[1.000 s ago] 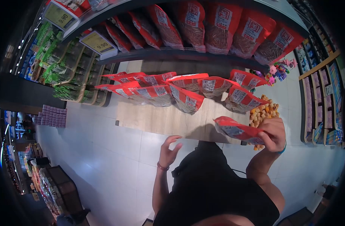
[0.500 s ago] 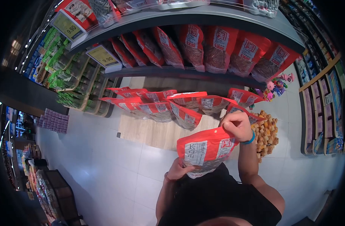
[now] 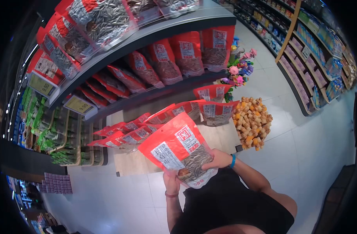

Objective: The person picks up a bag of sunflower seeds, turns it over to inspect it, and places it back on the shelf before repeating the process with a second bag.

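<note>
A red and clear bag of striped seeds (image 3: 188, 154) is held up in front of my body, its printed front facing up towards me. My left hand (image 3: 171, 182) grips its lower left corner, with a red band on the wrist. On the bag's right edge my right hand (image 3: 218, 159) is closed, thumb on the front, with a blue band on that wrist. Just beyond the held bag, rows of similar red bags (image 3: 216, 113) stand on a low wooden platform (image 3: 133, 163).
Above the platform, a dark shelf (image 3: 147, 37) carries more red bags and price tags (image 3: 80, 104). Flowers (image 3: 241, 70) and a pile of brown and orange pieces (image 3: 252, 124) lie to the right. Green vegetables (image 3: 49, 132) stand at the left.
My right hand has moved from the bag's top edge down to its right side. The bag has turned and shows more of its front. The view has swung rightward.
</note>
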Tool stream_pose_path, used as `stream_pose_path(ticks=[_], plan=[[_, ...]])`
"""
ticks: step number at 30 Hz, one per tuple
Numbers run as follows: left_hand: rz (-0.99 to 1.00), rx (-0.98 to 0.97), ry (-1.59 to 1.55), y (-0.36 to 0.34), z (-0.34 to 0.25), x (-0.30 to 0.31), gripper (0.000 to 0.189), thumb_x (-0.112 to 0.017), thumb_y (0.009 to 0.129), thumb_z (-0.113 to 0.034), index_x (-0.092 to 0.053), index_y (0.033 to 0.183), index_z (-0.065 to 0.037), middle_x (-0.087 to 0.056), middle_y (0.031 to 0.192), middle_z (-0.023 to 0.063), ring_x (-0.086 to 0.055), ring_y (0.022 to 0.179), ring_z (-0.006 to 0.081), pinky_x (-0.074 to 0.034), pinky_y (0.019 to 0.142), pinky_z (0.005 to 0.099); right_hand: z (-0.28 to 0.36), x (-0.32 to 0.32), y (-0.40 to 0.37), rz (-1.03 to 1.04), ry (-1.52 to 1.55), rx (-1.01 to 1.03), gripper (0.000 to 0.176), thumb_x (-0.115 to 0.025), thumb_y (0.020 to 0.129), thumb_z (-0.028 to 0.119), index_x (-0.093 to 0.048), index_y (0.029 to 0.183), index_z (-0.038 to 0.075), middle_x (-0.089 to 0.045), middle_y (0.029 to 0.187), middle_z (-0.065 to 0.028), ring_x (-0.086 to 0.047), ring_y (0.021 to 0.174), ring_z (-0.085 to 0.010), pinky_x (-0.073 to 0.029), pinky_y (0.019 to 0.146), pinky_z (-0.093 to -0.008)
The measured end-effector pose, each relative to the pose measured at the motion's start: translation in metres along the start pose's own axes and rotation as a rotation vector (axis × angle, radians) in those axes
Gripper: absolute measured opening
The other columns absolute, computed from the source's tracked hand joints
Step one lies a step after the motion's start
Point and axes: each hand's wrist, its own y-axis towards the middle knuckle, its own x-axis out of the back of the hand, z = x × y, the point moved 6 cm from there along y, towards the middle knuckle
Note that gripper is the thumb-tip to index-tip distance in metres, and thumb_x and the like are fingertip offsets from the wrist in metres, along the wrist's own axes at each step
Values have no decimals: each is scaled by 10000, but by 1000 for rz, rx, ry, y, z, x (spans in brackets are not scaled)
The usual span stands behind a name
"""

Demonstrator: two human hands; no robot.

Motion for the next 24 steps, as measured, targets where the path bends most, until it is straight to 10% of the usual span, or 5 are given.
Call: stream_pose_path(ticks=[6, 24], plan=[[-109, -37, -54, -7, -15, -33, 498, -456, 1014, -300, -343, 1395, 0, -481, 1379, 137, -501, 1241, 262, -399, 1045, 430, 4, -17, -52, -13, -136, -75, 456, -783, 796, 275, -644, 1115, -21, -703, 1002, -84, -620, 907, -131, -489, 854, -292], [-32, 43, -190, -62, 19, -68, 508, -405, 1020, -387, -380, 1391, -41, -496, 1382, 111, -492, 1260, 277, -381, 1066, 451, -28, -29, -138, -106, -162, -57, 469, -788, 789, 294, -646, 1132, 6, -711, 998, -82, -634, 906, -132, -495, 845, -300]])
